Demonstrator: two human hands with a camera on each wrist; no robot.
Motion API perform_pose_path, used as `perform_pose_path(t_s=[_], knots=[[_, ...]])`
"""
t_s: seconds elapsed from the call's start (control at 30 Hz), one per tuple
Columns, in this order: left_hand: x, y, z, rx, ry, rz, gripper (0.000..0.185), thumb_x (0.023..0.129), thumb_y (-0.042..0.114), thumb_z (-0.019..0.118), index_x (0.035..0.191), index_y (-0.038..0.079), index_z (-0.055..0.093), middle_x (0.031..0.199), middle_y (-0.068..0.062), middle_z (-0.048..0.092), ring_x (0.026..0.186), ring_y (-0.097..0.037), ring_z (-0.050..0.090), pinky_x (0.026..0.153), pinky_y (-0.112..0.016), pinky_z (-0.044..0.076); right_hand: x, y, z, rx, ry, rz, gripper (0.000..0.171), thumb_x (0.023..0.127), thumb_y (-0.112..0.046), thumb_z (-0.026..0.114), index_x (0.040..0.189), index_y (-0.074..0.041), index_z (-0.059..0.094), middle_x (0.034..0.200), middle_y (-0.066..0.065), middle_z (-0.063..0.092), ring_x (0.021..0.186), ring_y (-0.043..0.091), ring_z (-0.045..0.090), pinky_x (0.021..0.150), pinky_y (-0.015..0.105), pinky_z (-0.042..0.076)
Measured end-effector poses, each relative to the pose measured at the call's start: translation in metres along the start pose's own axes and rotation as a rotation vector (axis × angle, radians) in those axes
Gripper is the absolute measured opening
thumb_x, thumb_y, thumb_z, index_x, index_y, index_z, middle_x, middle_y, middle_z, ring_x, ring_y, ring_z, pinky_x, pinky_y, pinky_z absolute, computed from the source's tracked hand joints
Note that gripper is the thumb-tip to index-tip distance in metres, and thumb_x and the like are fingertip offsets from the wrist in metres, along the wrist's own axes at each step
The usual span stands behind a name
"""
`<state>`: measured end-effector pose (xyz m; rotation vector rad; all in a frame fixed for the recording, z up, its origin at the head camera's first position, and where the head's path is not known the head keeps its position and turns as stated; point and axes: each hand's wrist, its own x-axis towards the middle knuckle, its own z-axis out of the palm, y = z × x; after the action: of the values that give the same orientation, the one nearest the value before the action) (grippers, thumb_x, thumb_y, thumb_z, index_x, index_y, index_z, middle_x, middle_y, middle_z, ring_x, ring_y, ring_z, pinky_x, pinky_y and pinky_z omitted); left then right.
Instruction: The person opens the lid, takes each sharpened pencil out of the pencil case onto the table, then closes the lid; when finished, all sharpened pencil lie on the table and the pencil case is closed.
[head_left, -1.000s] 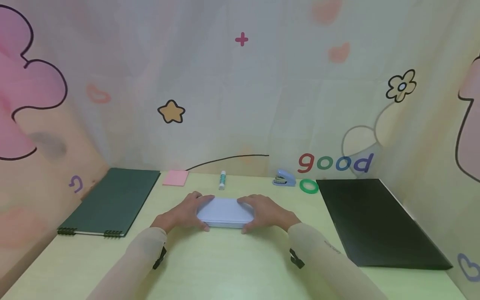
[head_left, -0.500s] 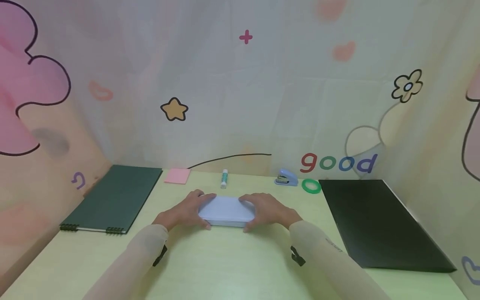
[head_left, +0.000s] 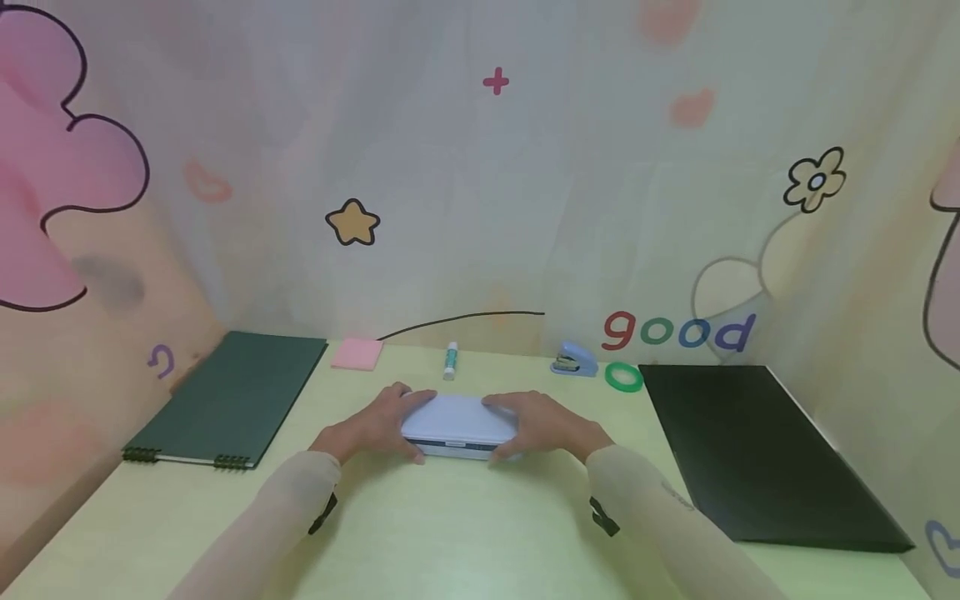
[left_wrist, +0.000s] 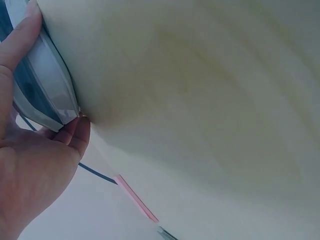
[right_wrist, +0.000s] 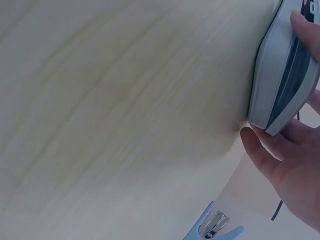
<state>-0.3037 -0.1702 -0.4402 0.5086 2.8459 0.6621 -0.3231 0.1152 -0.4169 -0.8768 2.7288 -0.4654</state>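
Observation:
A pale lavender pencil case (head_left: pixel 459 417) lies flat on the table, held between two hands at its short ends. My left hand (head_left: pixel 378 425) grips the left end, thumb at the near edge and fingers round the far side. At the right end, my right hand (head_left: pixel 543 425) grips it the same way. A dark band with a light tab runs along the near side between the pale upper and lower shells. In the left wrist view the case's end (left_wrist: pixel 47 75) shows this band; the right wrist view shows the other end (right_wrist: pixel 275 75).
Behind the case lie a pink sticky-note pad (head_left: pixel 357 354), a glue stick (head_left: pixel 450 361), a blue stapler (head_left: pixel 574 360) and a green tape roll (head_left: pixel 624 377). A dark green spiral notebook (head_left: pixel 228 396) is at left, a large black folder (head_left: pixel 765 450) at right. Printed cloth stands behind.
The case's near side, plain and pale before, now shows the dark band and light tab. Both hands keep their grip. The head view has shifted slightly.

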Motion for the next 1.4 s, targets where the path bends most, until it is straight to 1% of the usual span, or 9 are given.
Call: perform_pose_path(t_s=[0.17, 0.43, 0.63, 0.7, 0.87, 1.07, 1.2, 1.37, 1.4], knots=[[-0.002, 0.000, 0.004, -0.018, 0.002, 0.007, 0.098, 0.071, 0.035, 0.091, 0.154, 0.025, 0.039, 0.142, -0.014, 0.042, 0.123, -0.031, 0.043, 0.103, -0.051, 0.044, -0.009, 0.007, 0.008, 0.014, 0.034, -0.034, 0.083, 0.079, -0.054, 0.079, 0.150, -0.025, 0.047, 0.152, 0.005, 0.048, 0.139, 0.030, 0.046, 0.113, 0.052, 0.038], [0.002, -0.004, 0.001, -0.032, 0.004, 0.003, 0.100, 0.070, 0.038, 0.091, 0.154, 0.026, 0.037, 0.145, -0.015, 0.041, 0.124, -0.031, 0.044, 0.105, -0.053, 0.042, -0.019, 0.014, 0.013, 0.029, 0.103, -0.081, 0.077, 0.086, -0.054, 0.072, 0.152, -0.025, 0.043, 0.150, 0.009, 0.048, 0.135, 0.030, 0.048, 0.110, 0.053, 0.040], [0.003, -0.010, -0.001, -0.128, 0.009, 0.010, 0.108, 0.072, 0.042, 0.089, 0.158, 0.027, 0.027, 0.151, -0.017, 0.036, 0.129, -0.032, 0.044, 0.110, -0.057, 0.038, -0.021, 0.015, 0.010, 0.033, 0.107, -0.047, 0.084, 0.088, -0.061, 0.065, 0.157, -0.027, 0.032, 0.160, 0.005, 0.039, 0.147, 0.029, 0.038, 0.116, 0.053, 0.033], [0.005, -0.013, -0.002, -0.149, 0.022, 0.010, 0.108, 0.072, 0.042, 0.089, 0.158, 0.026, 0.026, 0.152, -0.016, 0.036, 0.131, -0.032, 0.044, 0.111, -0.058, 0.036, -0.022, 0.014, 0.007, 0.047, 0.113, -0.035, 0.086, 0.088, -0.063, 0.064, 0.158, -0.028, 0.029, 0.160, 0.003, 0.038, 0.147, 0.028, 0.039, 0.117, 0.053, 0.033], [0.005, -0.016, -0.002, -0.175, 0.042, 0.012, 0.109, 0.071, 0.041, 0.090, 0.158, 0.022, 0.027, 0.154, -0.017, 0.038, 0.137, -0.035, 0.041, 0.113, -0.060, 0.032, -0.021, 0.015, 0.004, 0.095, 0.133, -0.030, 0.086, 0.089, -0.062, 0.062, 0.159, -0.031, 0.024, 0.156, 0.007, 0.044, 0.137, 0.027, 0.049, 0.113, 0.055, 0.037], [0.006, -0.017, -0.001, -0.197, 0.066, -0.027, 0.111, 0.069, 0.038, 0.092, 0.158, 0.024, 0.027, 0.155, -0.017, 0.038, 0.137, -0.036, 0.041, 0.112, -0.062, 0.034, -0.019, 0.017, 0.004, 0.125, 0.166, 0.013, 0.082, 0.092, -0.062, 0.058, 0.159, -0.039, 0.018, 0.152, 0.012, 0.049, 0.136, 0.032, 0.051, 0.109, 0.059, 0.039], [0.006, -0.016, -0.002, -0.218, 0.088, -0.037, 0.112, 0.069, 0.036, 0.092, 0.158, 0.022, 0.026, 0.156, -0.017, 0.038, 0.137, -0.037, 0.042, 0.112, -0.063, 0.032, -0.018, 0.017, 0.001, 0.135, 0.196, 0.040, 0.081, 0.093, -0.060, 0.058, 0.159, -0.039, 0.017, 0.139, 0.015, 0.060, 0.124, 0.033, 0.060, 0.104, 0.058, 0.044], [0.004, -0.015, -0.005, -0.253, 0.141, -0.050, 0.112, 0.069, 0.032, 0.092, 0.158, 0.021, 0.025, 0.151, -0.018, 0.045, 0.133, -0.037, 0.047, 0.111, -0.063, 0.034, -0.015, 0.015, -0.005, 0.158, 0.230, 0.080, 0.079, 0.094, -0.060, 0.056, 0.159, -0.038, 0.017, 0.130, 0.013, 0.067, 0.113, 0.028, 0.067, 0.100, 0.053, 0.049], [0.003, -0.015, -0.006, -0.257, 0.143, -0.056, 0.112, 0.070, 0.032, 0.092, 0.158, 0.021, 0.024, 0.148, -0.019, 0.048, 0.131, -0.036, 0.048, 0.111, -0.061, 0.036, -0.014, 0.015, -0.006, 0.163, 0.238, 0.093, 0.078, 0.095, -0.060, 0.055, 0.159, -0.038, 0.017, 0.124, 0.013, 0.069, 0.108, 0.027, 0.067, 0.097, 0.052, 0.050]])
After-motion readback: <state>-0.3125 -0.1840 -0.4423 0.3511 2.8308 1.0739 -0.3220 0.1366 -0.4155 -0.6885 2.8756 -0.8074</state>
